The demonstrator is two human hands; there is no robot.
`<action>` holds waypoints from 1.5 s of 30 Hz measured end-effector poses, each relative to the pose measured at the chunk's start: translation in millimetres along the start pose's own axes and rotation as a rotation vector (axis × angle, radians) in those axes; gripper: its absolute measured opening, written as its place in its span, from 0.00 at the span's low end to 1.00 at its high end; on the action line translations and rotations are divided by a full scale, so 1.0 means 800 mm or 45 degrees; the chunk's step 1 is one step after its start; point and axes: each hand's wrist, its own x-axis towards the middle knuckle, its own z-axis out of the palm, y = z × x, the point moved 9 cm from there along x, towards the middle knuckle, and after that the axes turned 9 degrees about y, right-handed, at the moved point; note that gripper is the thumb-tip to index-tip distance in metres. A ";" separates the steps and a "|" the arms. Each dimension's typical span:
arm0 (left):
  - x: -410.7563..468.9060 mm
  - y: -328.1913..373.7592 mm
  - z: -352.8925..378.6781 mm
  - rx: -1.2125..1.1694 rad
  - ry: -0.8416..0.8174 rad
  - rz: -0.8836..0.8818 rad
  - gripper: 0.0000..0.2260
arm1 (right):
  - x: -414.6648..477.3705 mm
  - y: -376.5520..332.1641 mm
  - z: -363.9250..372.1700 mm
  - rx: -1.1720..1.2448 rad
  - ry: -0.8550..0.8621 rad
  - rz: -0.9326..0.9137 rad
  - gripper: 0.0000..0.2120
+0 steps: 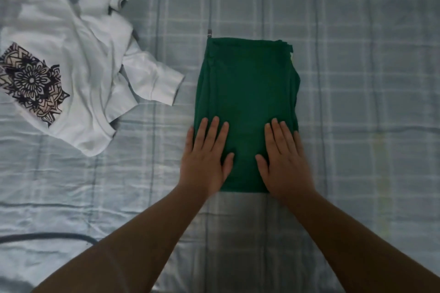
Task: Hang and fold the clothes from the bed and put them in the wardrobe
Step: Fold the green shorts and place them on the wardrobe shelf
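Note:
A green garment (246, 93) lies folded into a neat rectangle in the middle of the bed. My left hand (206, 157) presses flat on its near left part, fingers straight. My right hand (284, 159) presses flat on its near right part, fingers straight too. To the left lies a white T-shirt (85, 74), crumpled and unfolded, with a black and beige mandala print on its front.
The bed is covered by a pale blue checked sheet (357, 78) that fills the whole view. A dark cable or strap (47, 236) curves across the sheet at the lower left.

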 end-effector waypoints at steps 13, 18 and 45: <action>-0.080 0.009 0.010 0.025 -0.095 0.597 0.32 | -0.086 0.000 -0.001 -0.079 -0.146 -0.491 0.34; -0.077 0.001 0.004 -0.093 -0.132 0.609 0.28 | -0.080 -0.003 -0.004 -0.088 -0.117 -0.471 0.31; -0.241 0.036 -0.047 -0.550 -0.481 0.492 0.26 | -0.227 -0.047 -0.048 0.098 -0.568 -0.473 0.32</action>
